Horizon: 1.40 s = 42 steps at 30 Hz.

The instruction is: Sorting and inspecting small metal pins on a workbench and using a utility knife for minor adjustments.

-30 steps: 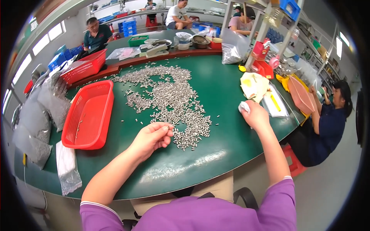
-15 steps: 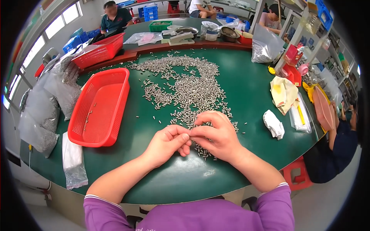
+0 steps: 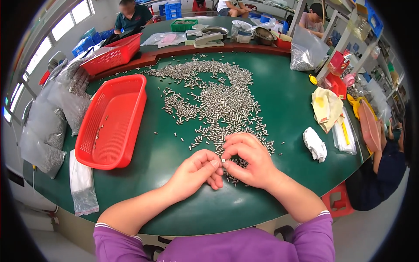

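Note:
A small silvery metal piece shows between the thumb and forefinger of my right hand, which is closed in a pinch. My left hand is close beside it, thumb pressed to the bent forefinger and the other fingers curled; whatever is inside that pinch is hidden. Both hands are over the near end of a spread heap of small metal cylinders on the green table. Some cylinders lie partly under my right hand. To the left, a red plastic basket has a few small pieces on its bottom.
Clear bags of metal pieces crowd the left edge, near a packet of white bags. On the right lie a crumpled white cloth and a cream cloth. A person sits at the right; others sit beyond the table.
My hands have shifted slightly right and drawn a little apart at the fingertips. The metal piece now shows in the right-hand pinch. The view has tilted slightly.

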Motion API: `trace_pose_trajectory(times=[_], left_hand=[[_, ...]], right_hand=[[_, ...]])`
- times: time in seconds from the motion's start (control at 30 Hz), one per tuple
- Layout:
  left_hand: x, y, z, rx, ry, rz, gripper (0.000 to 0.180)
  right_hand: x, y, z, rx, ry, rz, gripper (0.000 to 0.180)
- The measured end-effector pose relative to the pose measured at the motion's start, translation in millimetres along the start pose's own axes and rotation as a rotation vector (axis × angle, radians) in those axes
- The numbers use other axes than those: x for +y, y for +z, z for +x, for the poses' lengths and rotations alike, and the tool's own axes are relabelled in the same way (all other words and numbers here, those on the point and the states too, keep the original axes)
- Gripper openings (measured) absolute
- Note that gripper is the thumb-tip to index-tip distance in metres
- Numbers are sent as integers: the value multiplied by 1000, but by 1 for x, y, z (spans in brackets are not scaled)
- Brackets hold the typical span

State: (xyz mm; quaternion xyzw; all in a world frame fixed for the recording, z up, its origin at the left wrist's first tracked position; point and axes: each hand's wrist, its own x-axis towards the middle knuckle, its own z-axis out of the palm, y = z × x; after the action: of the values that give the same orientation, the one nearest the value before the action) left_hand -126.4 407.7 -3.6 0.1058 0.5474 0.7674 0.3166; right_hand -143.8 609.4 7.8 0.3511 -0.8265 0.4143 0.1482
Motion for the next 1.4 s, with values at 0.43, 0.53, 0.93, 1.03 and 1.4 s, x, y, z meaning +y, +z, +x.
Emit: trace_pose_trajectory(times=[0.43,0.53,0.93,1.03,1.4], left_hand=[[-6,-6,3,-71,-23,-173,14],[-7,-7,4,-96,25,-205,15],[-7,-5,4,-73,26,-223,12],[-9,-6,5,5,48,-257,12],[-6,-2,8,110,50,-363,18]], right_hand=[[5,-14,5,66,-12,-328,25],[9,-22,1,46,117,-457,25],[21,-10,-8,-87,183,-414,15],[25,-10,-6,-41,186,-398,14],[19,-2,-4,-131,199,-352,14]])
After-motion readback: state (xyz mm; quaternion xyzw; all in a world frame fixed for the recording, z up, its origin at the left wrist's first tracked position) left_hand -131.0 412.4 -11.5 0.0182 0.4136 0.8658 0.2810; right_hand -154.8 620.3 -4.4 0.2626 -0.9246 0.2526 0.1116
